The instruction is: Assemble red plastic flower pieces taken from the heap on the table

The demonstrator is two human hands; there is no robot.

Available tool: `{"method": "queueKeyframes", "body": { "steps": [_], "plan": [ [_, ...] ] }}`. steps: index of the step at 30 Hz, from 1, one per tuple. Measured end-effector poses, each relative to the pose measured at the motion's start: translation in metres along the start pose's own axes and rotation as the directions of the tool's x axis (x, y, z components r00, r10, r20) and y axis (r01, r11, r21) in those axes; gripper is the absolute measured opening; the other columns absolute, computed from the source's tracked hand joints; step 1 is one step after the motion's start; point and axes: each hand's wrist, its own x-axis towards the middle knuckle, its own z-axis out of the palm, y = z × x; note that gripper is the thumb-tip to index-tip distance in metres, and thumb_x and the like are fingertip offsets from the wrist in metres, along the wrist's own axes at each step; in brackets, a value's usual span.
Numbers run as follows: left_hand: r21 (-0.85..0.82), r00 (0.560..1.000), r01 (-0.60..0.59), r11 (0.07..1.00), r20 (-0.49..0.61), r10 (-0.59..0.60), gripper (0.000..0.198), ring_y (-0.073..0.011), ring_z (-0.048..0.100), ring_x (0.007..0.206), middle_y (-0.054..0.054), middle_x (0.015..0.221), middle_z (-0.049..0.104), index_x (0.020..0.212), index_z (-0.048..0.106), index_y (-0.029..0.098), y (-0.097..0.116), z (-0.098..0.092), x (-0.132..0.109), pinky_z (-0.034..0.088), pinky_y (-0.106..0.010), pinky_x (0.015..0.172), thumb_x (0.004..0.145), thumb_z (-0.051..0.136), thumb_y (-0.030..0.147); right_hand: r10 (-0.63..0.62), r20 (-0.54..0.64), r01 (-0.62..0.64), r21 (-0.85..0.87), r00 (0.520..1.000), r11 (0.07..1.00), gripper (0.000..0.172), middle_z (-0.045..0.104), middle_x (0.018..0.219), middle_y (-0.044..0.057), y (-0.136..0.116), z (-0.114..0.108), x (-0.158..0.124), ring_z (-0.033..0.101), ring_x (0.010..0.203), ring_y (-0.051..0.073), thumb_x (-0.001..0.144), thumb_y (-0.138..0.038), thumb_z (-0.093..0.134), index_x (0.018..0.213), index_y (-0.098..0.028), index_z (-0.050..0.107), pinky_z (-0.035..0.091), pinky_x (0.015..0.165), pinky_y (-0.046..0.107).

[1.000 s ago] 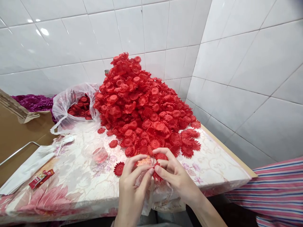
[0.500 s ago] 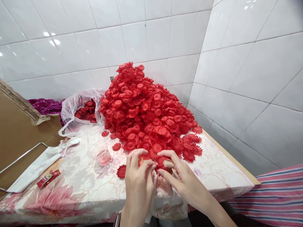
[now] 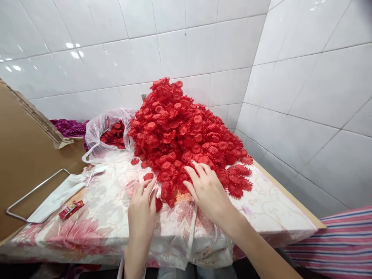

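Note:
A tall pile of red flower-shaped discs with fringed edges (image 3: pixel 180 131) stands in front of me. My right hand (image 3: pixel 207 190) is open with its fingers apart, the fingertips touching the near side of this pile. To the left, my left hand (image 3: pixel 142 209) has loosely curved, parted fingers and holds nothing that I can see. Its fingertips are beside a small clear plastic cup (image 3: pixel 129 185), which they partly cover. A single red disc (image 3: pixel 158 204) lies just right of that hand.
A clear plastic bag (image 3: pixel 94 135) of darker red pieces stands back left, with a purple heap (image 3: pixel 69 127) behind. Left are a cardboard box (image 3: pixel 31 162), a metal wire loop (image 3: pixel 37 190), white paper (image 3: pixel 56 197) and a red wrapper (image 3: pixel 71 209). A pale strip (image 3: pixel 192 230) hangs over the flowered tablecloth's edge.
My hands were close together at a red disc and have come apart. The left has gone left towards the cup, the right forward onto the pile. My view has turned slightly left.

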Motion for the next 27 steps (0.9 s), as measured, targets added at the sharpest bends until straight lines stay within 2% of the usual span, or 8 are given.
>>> {"method": "queueKeyframes", "body": {
  "steps": [5, 8, 11, 13, 17, 20, 23, 27],
  "plan": [
    [-0.034, 0.998, 0.055, 0.998, -0.017, -0.056, 0.027, -0.0296, 0.061, 0.097, -0.012, 0.101, 0.07, 0.101, 0.069, 0.018, -0.02, -0.009, -0.027, 0.049, -0.046, 0.084, 0.089, 0.049, 0.03, -0.077, 0.075, 0.089, -0.177, 0.994, 0.98, 0.061, 0.069, 0.112, 0.019, -0.005, 0.008, 0.007, 0.056, 0.105, 0.033, 0.079, 0.01, 0.037, 0.139, -0.003, 0.04, 0.039, 0.087, 0.049],
    [0.01, 0.996, 0.038, 0.999, 0.082, -0.038, 0.029, -0.0337, 0.058, 0.103, -0.014, 0.109, 0.068, 0.101, 0.069, 0.018, -0.026, -0.008, -0.033, 0.049, -0.049, 0.082, 0.078, 0.065, 0.035, -0.087, 0.072, 0.099, -0.183, 0.994, 0.978, 0.054, 0.066, 0.118, 0.02, -0.007, 0.01, 0.011, 0.05, 0.115, 0.037, 0.082, 0.005, 0.04, 0.134, -0.005, 0.047, 0.035, 0.091, 0.052],
    [0.064, 0.987, 0.046, 0.997, 0.151, -0.056, 0.025, -0.0379, 0.056, 0.109, -0.015, 0.116, 0.067, 0.094, 0.069, 0.02, -0.029, -0.006, -0.034, 0.048, -0.053, 0.08, 0.072, 0.071, 0.033, -0.131, 0.01, 0.132, -0.042, 0.991, 0.99, 0.037, 0.058, 0.13, 0.019, -0.013, 0.009, 0.008, 0.041, 0.126, 0.037, 0.087, -0.003, 0.044, 0.121, -0.009, 0.058, 0.034, 0.095, 0.051],
    [0.026, 0.989, 0.046, 0.999, 0.14, -0.049, 0.021, -0.037, 0.057, 0.108, -0.013, 0.115, 0.067, 0.091, 0.068, 0.021, -0.028, -0.009, -0.036, 0.048, -0.055, 0.082, 0.074, 0.07, 0.033, -0.195, 0.018, 0.186, 0.215, 0.981, 0.959, 0.029, 0.062, 0.124, 0.015, -0.02, 0.008, -0.001, 0.047, 0.121, 0.031, 0.089, -0.006, 0.045, 0.111, -0.013, 0.062, 0.038, 0.095, 0.046],
    [-0.197, 0.994, 0.036, 0.98, 0.104, -0.016, 0.029, -0.0272, 0.062, 0.107, -0.01, 0.113, 0.068, 0.11, 0.058, 0.023, -0.018, -0.024, -0.041, 0.05, -0.045, 0.089, 0.082, 0.063, 0.03, -0.232, 0.162, 0.066, 0.67, 0.959, 0.74, 0.022, 0.068, 0.104, 0.007, -0.032, 0.006, -0.022, 0.061, 0.099, 0.021, 0.087, -0.011, 0.053, 0.106, -0.019, 0.061, 0.047, 0.087, 0.034],
    [-0.317, 0.988, 0.033, 0.948, 0.153, 0.017, 0.032, -0.0221, 0.067, 0.099, -0.007, 0.107, 0.07, 0.116, 0.055, 0.024, -0.006, -0.034, -0.044, 0.054, -0.036, 0.085, 0.084, 0.062, 0.025, -0.061, 0.249, -0.163, 0.781, 0.966, 0.603, 0.024, 0.068, 0.096, 0.003, -0.036, 0.009, -0.03, 0.063, 0.093, 0.019, 0.083, -0.016, 0.059, 0.107, -0.022, 0.059, 0.048, 0.084, 0.032],
    [-0.422, 0.982, 0.002, 0.907, 0.17, 0.077, 0.034, -0.0222, 0.069, 0.096, -0.006, 0.106, 0.072, 0.117, 0.056, 0.025, 0.001, -0.036, -0.043, 0.057, -0.033, 0.083, 0.083, 0.064, 0.024, 0.088, 0.382, -0.389, 0.859, 0.92, 0.332, 0.023, 0.067, 0.089, 0.001, -0.034, 0.012, -0.032, 0.064, 0.086, 0.017, 0.08, -0.022, 0.063, 0.102, -0.024, 0.057, 0.05, 0.072, 0.028],
    [-0.529, 0.973, -0.046, 0.847, 0.168, 0.157, 0.043, -0.0206, 0.068, 0.101, -0.004, 0.112, 0.07, 0.122, 0.056, 0.029, 0.004, -0.034, -0.043, 0.056, -0.029, 0.086, 0.082, 0.065, 0.017, 0.105, 0.47, -0.473, 0.881, 0.877, 0.006, 0.028, 0.064, 0.082, -0.002, -0.027, 0.016, -0.033, 0.06, 0.071, 0.013, 0.074, -0.028, 0.072, 0.097, -0.022, 0.056, 0.049, 0.062, 0.026]
  ]
}}
